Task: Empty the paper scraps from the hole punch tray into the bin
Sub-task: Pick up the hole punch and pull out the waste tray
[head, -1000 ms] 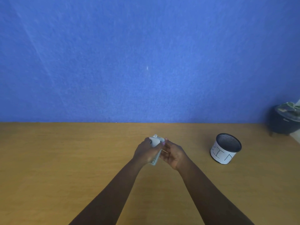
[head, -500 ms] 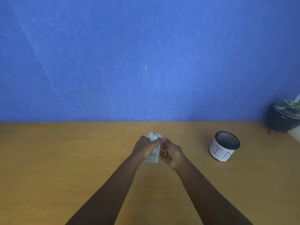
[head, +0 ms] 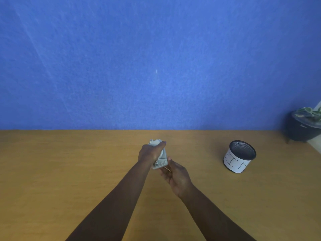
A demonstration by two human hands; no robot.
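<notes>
Wooden desk (head: 69,171): left hand (head: 150,153) grips hole punch (head: 160,160), right hand (head: 175,174) cupped open beneath; bin (head: 238,157) well right.

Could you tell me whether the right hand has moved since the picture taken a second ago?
Yes. The right hand has dropped toward the near table edge, away from the blue wall, and now sits below the hole punch.

Head view, forward and down, table (head: 52,171) near, wall (head: 156,58) behind
</notes>
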